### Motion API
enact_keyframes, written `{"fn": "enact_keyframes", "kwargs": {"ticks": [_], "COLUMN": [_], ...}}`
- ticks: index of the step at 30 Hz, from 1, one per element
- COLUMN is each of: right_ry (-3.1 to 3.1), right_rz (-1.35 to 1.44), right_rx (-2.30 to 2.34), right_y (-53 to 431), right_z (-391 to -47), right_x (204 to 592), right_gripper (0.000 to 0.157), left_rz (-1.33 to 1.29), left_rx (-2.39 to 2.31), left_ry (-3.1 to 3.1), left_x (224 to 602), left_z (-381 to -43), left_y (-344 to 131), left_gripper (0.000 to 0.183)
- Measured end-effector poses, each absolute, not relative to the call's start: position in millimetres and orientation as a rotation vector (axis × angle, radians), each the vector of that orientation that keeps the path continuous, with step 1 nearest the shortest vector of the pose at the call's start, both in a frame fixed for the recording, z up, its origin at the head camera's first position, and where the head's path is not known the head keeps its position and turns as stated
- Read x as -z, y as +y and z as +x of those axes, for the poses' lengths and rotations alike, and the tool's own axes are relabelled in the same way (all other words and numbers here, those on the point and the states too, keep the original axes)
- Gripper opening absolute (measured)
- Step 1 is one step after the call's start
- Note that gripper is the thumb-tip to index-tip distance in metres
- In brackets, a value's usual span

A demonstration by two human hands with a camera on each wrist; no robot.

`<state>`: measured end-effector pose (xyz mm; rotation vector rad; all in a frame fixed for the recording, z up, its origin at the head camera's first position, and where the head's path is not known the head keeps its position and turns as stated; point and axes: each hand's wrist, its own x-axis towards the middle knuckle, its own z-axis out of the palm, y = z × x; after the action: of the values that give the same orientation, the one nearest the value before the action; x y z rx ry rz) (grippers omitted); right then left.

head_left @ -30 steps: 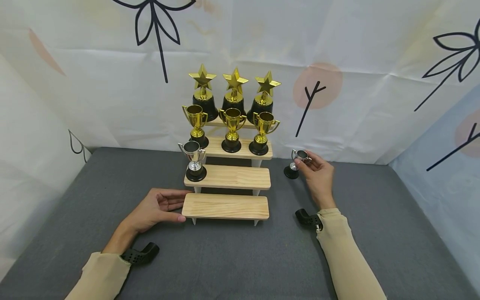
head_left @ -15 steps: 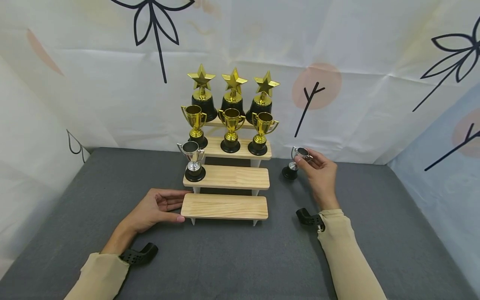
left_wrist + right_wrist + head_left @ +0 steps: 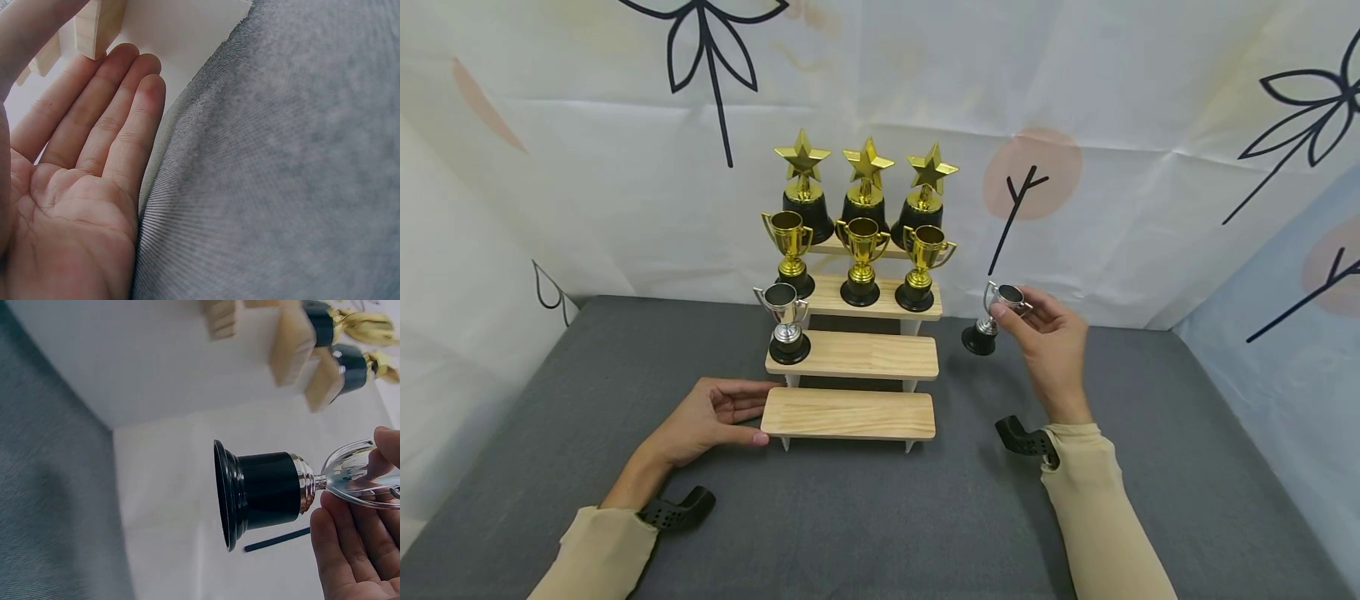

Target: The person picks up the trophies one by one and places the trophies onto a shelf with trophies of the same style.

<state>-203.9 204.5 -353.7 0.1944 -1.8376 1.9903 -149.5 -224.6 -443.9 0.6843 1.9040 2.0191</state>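
Note:
My right hand [image 3: 1048, 342] pinches a small silver trophy cup [image 3: 988, 323] by its bowl, right of the stepped wooden stand [image 3: 850, 414]. The cup tilts a little, and in the right wrist view its black base [image 3: 269, 490] hangs clear of the table. My left hand [image 3: 707, 421] lies at the stand's left side with fingers extended, the thumb tip at the edge of the lowest step. In the left wrist view, the left palm [image 3: 75, 219] holds nothing. Another silver trophy cup [image 3: 787, 325] stands at the left end of the second step from the bottom.
Three gold trophy cups [image 3: 861, 260] stand on the third step. Three gold star trophies [image 3: 866, 179] line the top step. The stand sits on a grey cloth-covered table [image 3: 857, 525], with a patterned white backdrop [image 3: 880, 75] close behind.
My right hand has raised the silver trophy cup slightly, tilting its base a bit further left. The left hand and the stand hold their places.

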Motion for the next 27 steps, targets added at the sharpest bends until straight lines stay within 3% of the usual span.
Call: {"fn": "enact_keyframes", "kwargs": {"ticks": [27], "right_ry": [-1.795], "right_rz": [0.464], "right_rx": [-1.972], "right_y": [185.7], "right_z": [-167.2], "right_x": [307.4], "right_gripper": [0.032], "left_rz": [0.706], "left_rx": [-2.033], "left_ry": [1.873], "left_x": [446.2], "left_z": [-150.7], "left_y": [-226.2], "left_gripper": [0.070]}}
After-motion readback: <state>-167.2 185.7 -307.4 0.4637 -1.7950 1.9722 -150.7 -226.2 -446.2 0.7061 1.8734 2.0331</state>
